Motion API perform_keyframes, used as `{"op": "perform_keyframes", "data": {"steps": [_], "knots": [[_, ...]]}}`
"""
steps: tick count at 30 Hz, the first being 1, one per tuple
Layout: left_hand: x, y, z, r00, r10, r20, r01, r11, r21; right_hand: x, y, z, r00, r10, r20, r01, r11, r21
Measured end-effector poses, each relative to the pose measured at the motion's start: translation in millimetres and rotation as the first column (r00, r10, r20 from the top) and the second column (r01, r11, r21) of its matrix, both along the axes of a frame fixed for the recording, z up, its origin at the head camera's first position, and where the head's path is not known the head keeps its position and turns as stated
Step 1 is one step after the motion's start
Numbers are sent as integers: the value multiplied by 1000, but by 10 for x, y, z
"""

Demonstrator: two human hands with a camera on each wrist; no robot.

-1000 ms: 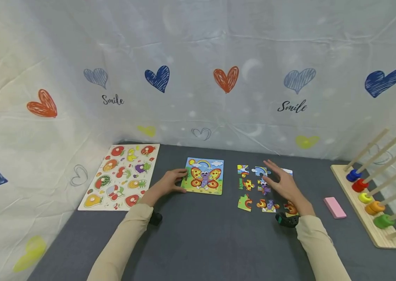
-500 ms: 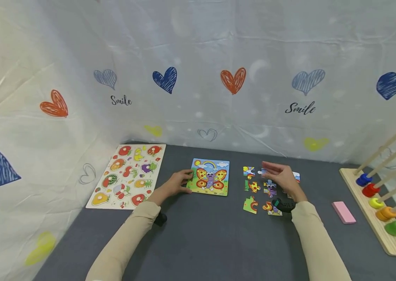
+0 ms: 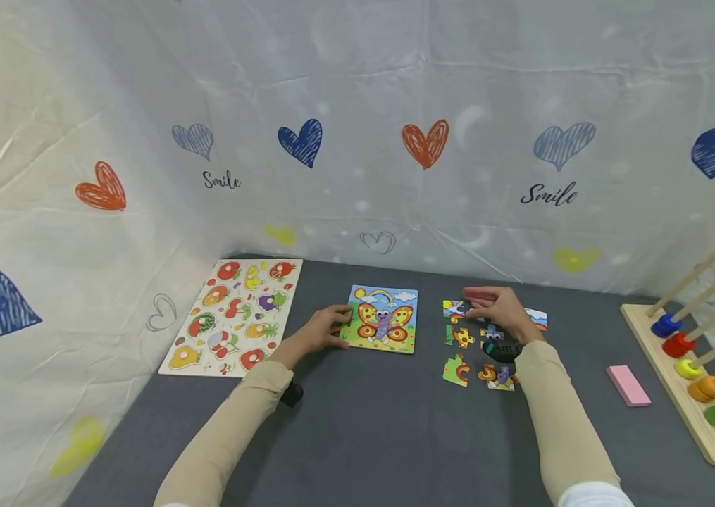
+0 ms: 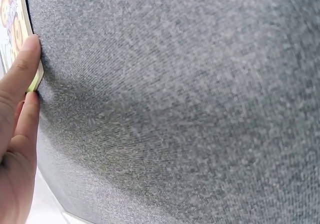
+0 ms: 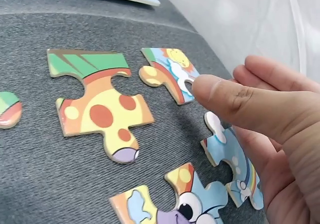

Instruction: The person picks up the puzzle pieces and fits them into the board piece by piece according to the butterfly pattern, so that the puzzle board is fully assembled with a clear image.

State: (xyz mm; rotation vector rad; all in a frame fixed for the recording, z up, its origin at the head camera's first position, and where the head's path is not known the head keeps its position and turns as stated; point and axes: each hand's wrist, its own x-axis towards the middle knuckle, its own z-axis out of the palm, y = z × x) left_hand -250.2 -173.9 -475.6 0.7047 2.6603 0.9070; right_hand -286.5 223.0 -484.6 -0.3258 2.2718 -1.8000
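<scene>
A square butterfly puzzle board (image 3: 384,320) lies on the dark cloth. Resting on its left edge and near corner is my left hand (image 3: 319,329), with fingertips also on that edge in the left wrist view. My right hand (image 3: 501,310) hovers over loose jigsaw pieces, fingers loosely extended. Its thumb tip is beside the sun piece (image 5: 172,74); whether they touch I cannot tell. Below the hand lie a rainbow piece (image 5: 242,159) and a butterfly-face piece (image 5: 187,204). A green-and-orange wing piece (image 5: 107,104) lies flat nearby. The hand and wrist hide some pieces in the head view.
A fruit puzzle board (image 3: 230,317) lies at the left. To the right are a pink block (image 3: 628,385) and a wooden peg stand (image 3: 699,394) with coloured rings. More pieces, such as a green one (image 3: 456,370), lie nearer. A printed curtain hangs behind.
My right hand has moved left over the pieces, from the rainbow piece toward the sun piece. My left hand stays at the board's edge. The head view has shifted slightly.
</scene>
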Motion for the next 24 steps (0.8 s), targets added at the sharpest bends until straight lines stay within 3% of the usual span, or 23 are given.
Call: {"op": "perform_keyframes", "data": {"steps": [12,17,24], "knots": [[-10,8,16,998,38,44,-40,998,45,-76,-51,-21,999,39,-13,-38,996,83],[-5,9,9,996,50,73,-55,996,71,-73,-102,-45,999,-2,-43,9,988,155],[-21,0,-8,998,41,46,-43,998,45,-41,-161,-27,997,-13,-72,22,991,132]]}}
